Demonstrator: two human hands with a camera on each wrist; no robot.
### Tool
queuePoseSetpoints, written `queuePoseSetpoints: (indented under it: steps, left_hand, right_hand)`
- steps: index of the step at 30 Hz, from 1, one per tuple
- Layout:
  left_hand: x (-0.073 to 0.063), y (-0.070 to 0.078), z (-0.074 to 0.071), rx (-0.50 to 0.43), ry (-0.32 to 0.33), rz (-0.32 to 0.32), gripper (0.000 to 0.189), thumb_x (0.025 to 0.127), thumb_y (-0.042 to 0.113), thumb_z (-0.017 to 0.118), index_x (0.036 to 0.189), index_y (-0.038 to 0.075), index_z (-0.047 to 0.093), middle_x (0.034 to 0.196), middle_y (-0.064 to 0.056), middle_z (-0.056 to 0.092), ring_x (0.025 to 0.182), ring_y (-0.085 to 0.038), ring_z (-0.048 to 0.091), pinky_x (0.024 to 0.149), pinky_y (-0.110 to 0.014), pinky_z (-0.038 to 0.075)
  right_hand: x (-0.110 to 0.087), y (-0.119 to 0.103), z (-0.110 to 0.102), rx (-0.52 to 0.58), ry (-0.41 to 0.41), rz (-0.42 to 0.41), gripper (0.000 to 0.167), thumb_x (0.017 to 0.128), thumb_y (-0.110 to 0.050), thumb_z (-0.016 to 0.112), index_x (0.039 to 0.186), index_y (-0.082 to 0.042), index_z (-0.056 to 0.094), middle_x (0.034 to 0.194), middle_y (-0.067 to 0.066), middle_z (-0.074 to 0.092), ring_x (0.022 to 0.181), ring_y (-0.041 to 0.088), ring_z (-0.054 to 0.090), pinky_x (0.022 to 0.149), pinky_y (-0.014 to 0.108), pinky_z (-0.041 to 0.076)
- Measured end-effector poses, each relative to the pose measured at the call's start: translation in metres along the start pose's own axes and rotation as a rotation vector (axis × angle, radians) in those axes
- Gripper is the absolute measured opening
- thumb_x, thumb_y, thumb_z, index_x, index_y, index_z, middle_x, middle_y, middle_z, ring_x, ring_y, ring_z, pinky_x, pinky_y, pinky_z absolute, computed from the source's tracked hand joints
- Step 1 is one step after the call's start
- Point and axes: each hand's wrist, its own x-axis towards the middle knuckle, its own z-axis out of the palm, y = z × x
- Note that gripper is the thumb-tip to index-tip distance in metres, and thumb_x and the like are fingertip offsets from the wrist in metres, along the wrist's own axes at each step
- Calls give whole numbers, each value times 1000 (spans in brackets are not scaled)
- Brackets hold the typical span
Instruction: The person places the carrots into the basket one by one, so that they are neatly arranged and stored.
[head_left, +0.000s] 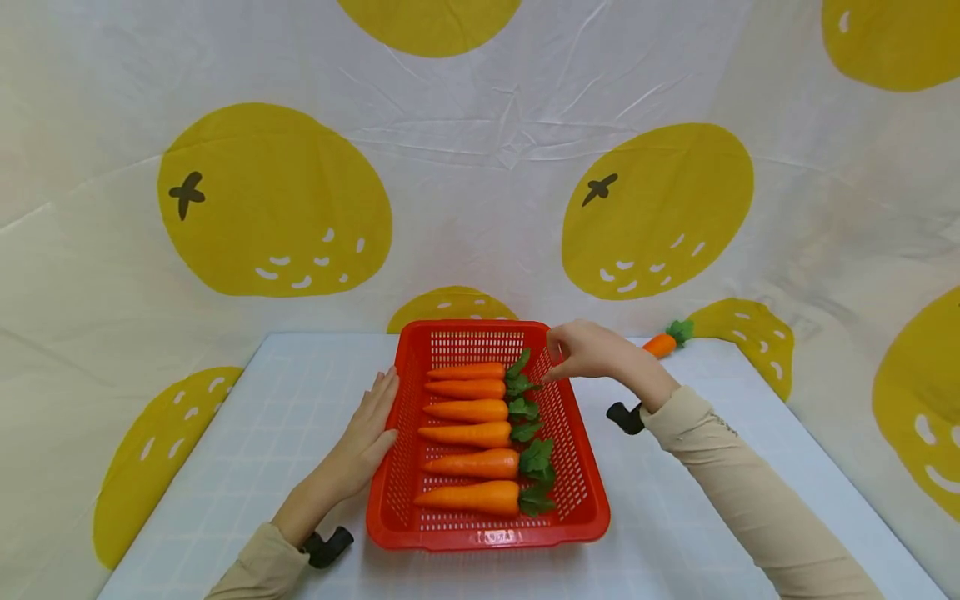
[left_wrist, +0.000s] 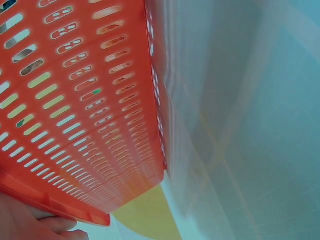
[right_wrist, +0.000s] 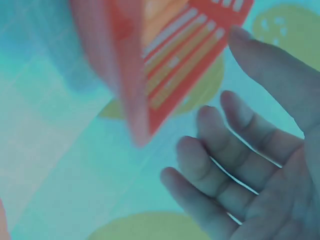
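Several orange carrots [head_left: 470, 434] with green leafy tops lie side by side in a red plastic basket [head_left: 491, 537], tips toward the left. My left hand [head_left: 367, 429] rests along the basket's left rim with its fingers extended. In the left wrist view, some fingers of that hand [left_wrist: 35, 220] show against the rim, beside the slotted wall. Over the far right corner hovers my right hand [head_left: 588, 350], nothing in its grasp. The right wrist view shows its fingers [right_wrist: 200, 162] loosely bent and spread, apart from the basket wall [right_wrist: 132, 80].
One more carrot [head_left: 660, 345] lies on the table at the back right, behind the right forearm and partly hidden by it. A light checked cloth [head_left: 247, 450] covers the table. Behind it hangs a white curtain [head_left: 480, 200] with yellow fruit prints.
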Motion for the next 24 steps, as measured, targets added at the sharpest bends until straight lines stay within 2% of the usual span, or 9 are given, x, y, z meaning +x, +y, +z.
queuePoseSetpoints:
  steps: [4, 9, 16, 20, 24]
  left_hand:
    - [0, -2, 0, 5, 2, 1, 71, 94, 5, 42, 157, -4, 11, 165, -17, 7, 151, -36, -1, 115, -64, 2]
    - [1, -3, -1, 5, 4, -3, 70, 95, 6, 42, 157, -3, 11, 165, -16, 7, 151, -36, -1, 116, -62, 1]
    - [2, -4, -1, 0, 7, 4, 71, 94, 5, 42, 157, -3, 11, 165, -17, 7, 150, -39, 0, 116, -63, 1]
    - [3, -3, 0, -19, 5, 8, 70, 94, 5, 42, 157, -4, 11, 165, -18, 6, 150, -41, -1, 116, -62, 0]
    - [2, -1, 1, -27, 4, 6, 71, 94, 4, 42, 156, -4, 10, 165, -18, 6, 150, -39, -2, 116, -61, -1]
  right_hand:
    - [-4, 27, -5, 66, 80, 39, 25, 81, -26, 81, 77, -12, 60, 66, 1, 54, 57, 16, 48, 55, 32, 42]
    - [-6, 62, -7, 84, 215, 102, 22, 84, -25, 79, 83, -11, 62, 67, 1, 55, 59, 17, 50, 57, 32, 43]
    - [-11, 129, 1, 134, 426, 212, 14, 92, -15, 69, 93, -2, 64, 77, 10, 60, 70, 25, 53, 62, 31, 46]
    - [-17, 167, 11, 161, 466, 283, 17, 95, -11, 63, 104, 3, 62, 94, 19, 63, 84, 32, 55, 73, 39, 52]
    - [-22, 198, 22, 226, 424, 365, 32, 97, -7, 54, 124, 9, 55, 122, 29, 55, 109, 44, 50, 92, 56, 49]
